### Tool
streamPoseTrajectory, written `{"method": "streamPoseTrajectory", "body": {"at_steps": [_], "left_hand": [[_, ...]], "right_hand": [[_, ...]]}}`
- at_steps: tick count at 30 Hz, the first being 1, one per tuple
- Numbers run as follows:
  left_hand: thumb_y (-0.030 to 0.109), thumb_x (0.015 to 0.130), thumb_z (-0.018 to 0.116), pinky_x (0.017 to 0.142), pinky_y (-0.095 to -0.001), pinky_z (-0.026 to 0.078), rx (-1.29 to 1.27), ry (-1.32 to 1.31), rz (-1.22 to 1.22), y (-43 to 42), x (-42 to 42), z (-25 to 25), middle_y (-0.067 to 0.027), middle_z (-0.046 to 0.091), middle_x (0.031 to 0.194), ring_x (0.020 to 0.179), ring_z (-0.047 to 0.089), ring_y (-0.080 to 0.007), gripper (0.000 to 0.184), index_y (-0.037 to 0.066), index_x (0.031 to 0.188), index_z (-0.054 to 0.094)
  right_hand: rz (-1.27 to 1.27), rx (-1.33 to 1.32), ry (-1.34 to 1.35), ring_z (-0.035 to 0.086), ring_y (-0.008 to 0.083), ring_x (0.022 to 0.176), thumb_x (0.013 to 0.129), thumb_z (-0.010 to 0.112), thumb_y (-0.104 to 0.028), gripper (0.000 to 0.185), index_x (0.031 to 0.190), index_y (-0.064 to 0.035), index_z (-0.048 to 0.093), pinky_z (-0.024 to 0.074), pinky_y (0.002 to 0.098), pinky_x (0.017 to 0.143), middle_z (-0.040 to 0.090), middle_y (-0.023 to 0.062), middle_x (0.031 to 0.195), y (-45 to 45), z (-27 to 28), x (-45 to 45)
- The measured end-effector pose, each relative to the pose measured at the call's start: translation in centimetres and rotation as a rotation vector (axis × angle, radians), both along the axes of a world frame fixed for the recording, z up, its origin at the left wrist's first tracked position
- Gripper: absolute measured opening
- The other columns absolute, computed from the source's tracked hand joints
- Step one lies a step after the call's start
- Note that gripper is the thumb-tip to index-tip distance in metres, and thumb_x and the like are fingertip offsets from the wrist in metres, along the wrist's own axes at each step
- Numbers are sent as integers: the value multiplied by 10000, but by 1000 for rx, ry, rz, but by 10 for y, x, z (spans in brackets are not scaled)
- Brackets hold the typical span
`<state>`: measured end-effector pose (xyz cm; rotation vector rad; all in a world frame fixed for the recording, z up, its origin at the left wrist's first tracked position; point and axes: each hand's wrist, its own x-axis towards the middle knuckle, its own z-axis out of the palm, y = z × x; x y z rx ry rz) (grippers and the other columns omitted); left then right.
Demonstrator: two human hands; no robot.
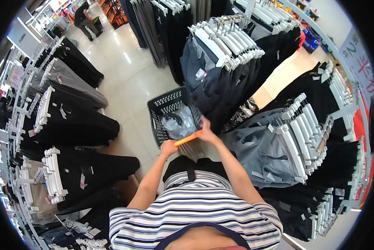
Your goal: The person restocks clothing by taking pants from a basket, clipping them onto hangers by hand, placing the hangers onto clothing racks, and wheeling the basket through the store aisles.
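Observation:
My left hand [168,149] is closed around the left end of an orange handle [188,139]. Toward its right end, my right hand [206,132] grips the same bar, with a finger pointing up past it. Just beyond the handle is a dark grey perforated shopping basket [155,121]. Crumpled clear plastic [183,121] lies inside it, along with something dark that I cannot make out. The basket's right side is close against dark hanging trousers [212,91].
Racks of black trousers [82,118] line the left side of the tiled aisle [124,89]. Grey trousers [258,146] on white hangers crowd the right. Farther up the aisle, a person in dark clothes [85,21] bends over near orange shelving [112,12].

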<state>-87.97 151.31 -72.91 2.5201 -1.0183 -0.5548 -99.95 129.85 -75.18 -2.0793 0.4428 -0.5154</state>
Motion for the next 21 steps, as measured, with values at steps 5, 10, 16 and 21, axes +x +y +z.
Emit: {"method": "streamPoseTrajectory", "body": {"at_steps": [5,10,16,21], "left_hand": [[256,673,600,684,-429,511,1,-10,15,-20,48,-5,-160,638,735,728,621,-354,185,124,767,687],[268,672,613,694,-427,511,31,-44,-5,-36,104,-11,-160,646,762,757,625,-349,200,116,779,687],[316,674,655,679,-428,505,14,-25,-23,-59,173,-2,-159,645,751,745,626,-347,233,102,763,680],[415,654,729,717,-409,481,25,-24,-3,-74,217,-5,-127,653,793,792,625,-327,395,123,907,645]], "right_hand": [[-554,76,-195,334,399,1182,658,791,-257,1000,1344,94,153,365,385,963,253,277,1293,-45,71,52],[-738,76,-136,472,458,1065,751,680,-250,631,1211,67,387,398,417,884,516,321,1058,-69,92,83],[-799,221,-223,609,330,890,872,538,-179,289,1073,27,519,440,343,775,618,242,911,-64,113,62],[-678,1289,-606,572,268,1045,887,569,-302,468,1236,-7,466,449,401,924,574,146,1155,-59,123,37]]}}
